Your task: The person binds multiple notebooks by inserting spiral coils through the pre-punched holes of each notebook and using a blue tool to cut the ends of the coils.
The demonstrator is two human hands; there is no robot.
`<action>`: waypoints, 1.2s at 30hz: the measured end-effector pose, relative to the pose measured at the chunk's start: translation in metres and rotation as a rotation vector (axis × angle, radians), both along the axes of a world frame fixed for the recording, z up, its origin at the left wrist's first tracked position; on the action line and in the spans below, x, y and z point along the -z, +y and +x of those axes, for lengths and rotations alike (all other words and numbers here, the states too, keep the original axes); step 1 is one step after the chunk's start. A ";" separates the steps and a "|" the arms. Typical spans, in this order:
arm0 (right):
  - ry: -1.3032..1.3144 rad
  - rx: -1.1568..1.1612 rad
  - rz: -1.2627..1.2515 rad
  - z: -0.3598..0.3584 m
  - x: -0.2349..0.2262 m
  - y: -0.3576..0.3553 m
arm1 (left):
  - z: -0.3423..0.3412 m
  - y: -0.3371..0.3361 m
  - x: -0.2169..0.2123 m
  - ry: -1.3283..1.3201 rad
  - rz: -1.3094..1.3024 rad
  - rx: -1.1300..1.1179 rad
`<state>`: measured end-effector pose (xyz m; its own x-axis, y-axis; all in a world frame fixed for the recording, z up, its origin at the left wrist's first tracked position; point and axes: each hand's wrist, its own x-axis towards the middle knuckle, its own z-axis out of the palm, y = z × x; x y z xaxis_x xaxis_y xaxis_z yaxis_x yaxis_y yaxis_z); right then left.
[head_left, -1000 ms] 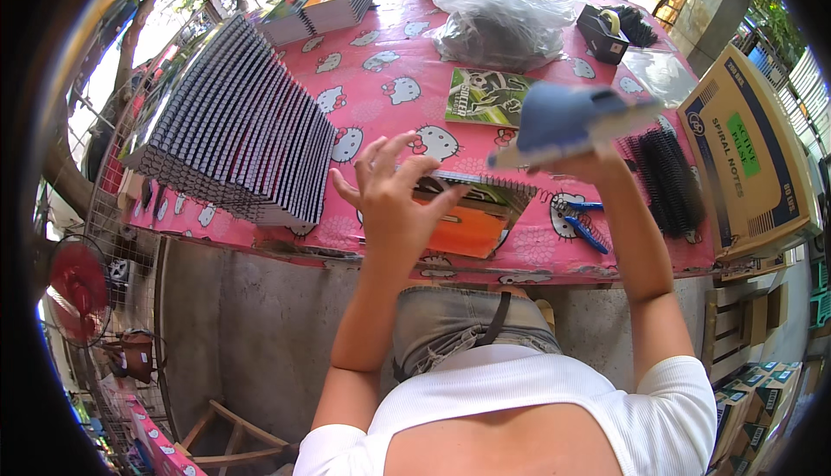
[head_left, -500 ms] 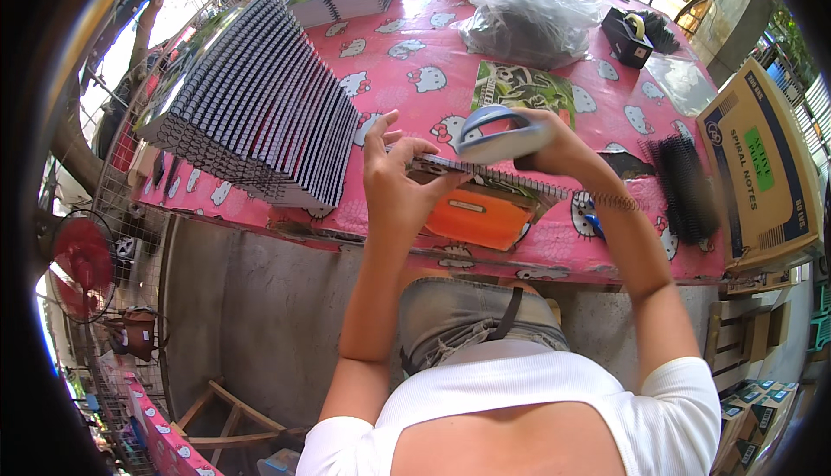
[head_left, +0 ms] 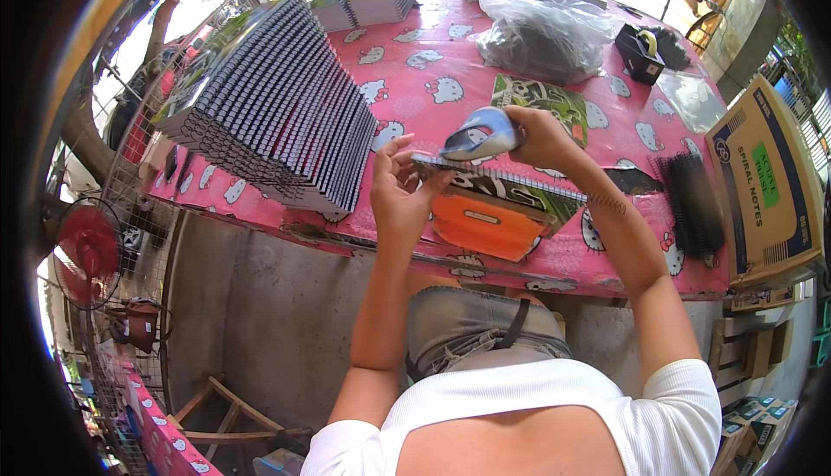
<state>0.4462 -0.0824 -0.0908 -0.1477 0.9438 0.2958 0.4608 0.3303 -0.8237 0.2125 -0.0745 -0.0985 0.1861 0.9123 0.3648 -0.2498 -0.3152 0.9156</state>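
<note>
My left hand [head_left: 401,189] pinches the left end of a notebook [head_left: 561,203] with a green patterned cover, thumb in front and the other fingers curved behind. A thin spiral coil [head_left: 610,205] runs along its upper edge and sticks out past the right end, beside my right forearm. My right hand [head_left: 538,137] is closed round a blue-and-grey hand tool [head_left: 498,121] with a loop-shaped opening. The tool's lower side is at the notebook's coiled edge; whether they touch, I cannot tell. An orange block-like thing [head_left: 486,227] with a small label lies below the notebook, near the table's front edge.
Spiral-bound notebooks [head_left: 277,104] form a large stack at left. Another green cover [head_left: 544,99] lies behind my right hand. Loose black coils [head_left: 688,203] and a cardboard box [head_left: 766,177] stand at right. Farther back are a plastic bag [head_left: 545,39] and a tape dispenser [head_left: 640,54].
My right hand has brought the tool left along the coiled edge, closer to my left hand. My left hand still pinches the notebook. The whole view has shifted slightly.
</note>
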 end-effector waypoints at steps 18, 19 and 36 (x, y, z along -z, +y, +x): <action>-0.557 0.636 0.092 0.077 0.035 -0.130 | -0.006 0.050 0.004 -0.241 0.003 0.592; -0.560 0.642 0.083 0.080 0.029 -0.144 | -0.003 0.049 0.000 -0.247 -0.028 0.680; -0.636 0.340 0.422 -0.114 -0.046 -0.032 | -0.008 0.034 0.041 -0.477 -0.272 0.523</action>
